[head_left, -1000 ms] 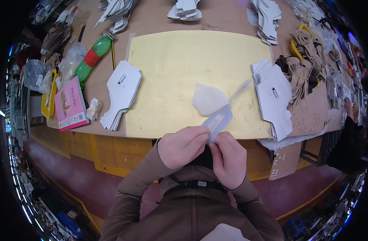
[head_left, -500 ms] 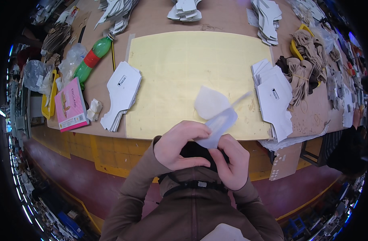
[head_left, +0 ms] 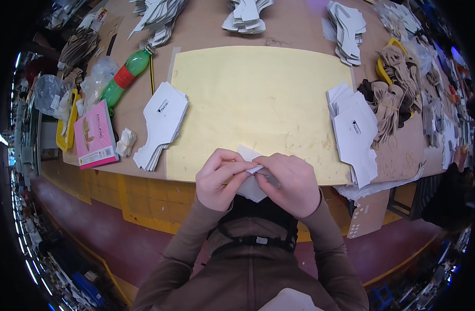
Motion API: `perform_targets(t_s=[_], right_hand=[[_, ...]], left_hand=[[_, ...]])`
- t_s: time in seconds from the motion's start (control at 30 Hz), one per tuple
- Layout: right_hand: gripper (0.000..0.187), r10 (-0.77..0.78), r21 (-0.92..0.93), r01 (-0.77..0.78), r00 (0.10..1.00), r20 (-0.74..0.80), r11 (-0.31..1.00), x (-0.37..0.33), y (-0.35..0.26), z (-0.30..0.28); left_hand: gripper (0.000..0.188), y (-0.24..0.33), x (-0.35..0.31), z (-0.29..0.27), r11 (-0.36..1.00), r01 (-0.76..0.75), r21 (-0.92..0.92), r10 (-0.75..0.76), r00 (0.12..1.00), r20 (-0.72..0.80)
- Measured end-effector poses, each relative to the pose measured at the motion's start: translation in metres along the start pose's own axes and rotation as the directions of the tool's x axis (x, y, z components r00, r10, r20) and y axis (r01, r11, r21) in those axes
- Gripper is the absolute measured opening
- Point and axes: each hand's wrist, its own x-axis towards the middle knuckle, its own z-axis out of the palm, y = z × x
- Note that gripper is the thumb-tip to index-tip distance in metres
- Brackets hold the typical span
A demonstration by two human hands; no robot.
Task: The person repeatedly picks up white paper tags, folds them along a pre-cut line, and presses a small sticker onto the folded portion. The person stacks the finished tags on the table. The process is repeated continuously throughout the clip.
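Observation:
A thin white cut piece (head_left: 252, 192) is pinched between my two hands at the near edge of the pale yellow mat (head_left: 258, 98). My left hand (head_left: 215, 179) grips it between thumb and fingertips. My right hand (head_left: 295, 184) pinches it from the other side, fingertips almost meeting the left ones. A narrow edge of the piece sticks up between the fingers; part shows beyond them and part hangs below. Fingers hide its middle, so I cannot tell whether it is one layer or two. Another white piece (head_left: 289, 300) lies low against my clothing.
White cut-piece stacks lie left (head_left: 162, 116) and right (head_left: 354, 129) of the mat, with more at the far side. Leftward are a green bottle (head_left: 139, 62), a pink book (head_left: 94, 132) and a small white bundle (head_left: 126, 142). Brown strap bundles (head_left: 388, 101) sit at right.
The white material has been drawn back toward me from the mat and gathered between my fingertips. My hands have come closer together, and the right one has turned inward. The view has shifted slightly.

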Motion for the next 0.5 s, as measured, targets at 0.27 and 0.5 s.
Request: perform_targets(t_s=[0.27,0.5], right_hand=[[0.018,0.083,0.057,-0.077,0.99,-0.112,0.995,-0.003,0.02,0.027],[0.019,0.154,0.061,-0.146,0.978,-0.142,0.987,-0.006,0.027,0.045]], left_hand=[[0.013,-0.035,-0.012,0.028,0.852,0.331,-0.405,-0.402,0.91,-0.101],[0.014,-0.047,-0.016,0.032,0.982,0.16,-0.101,-0.178,0.964,-0.2]])
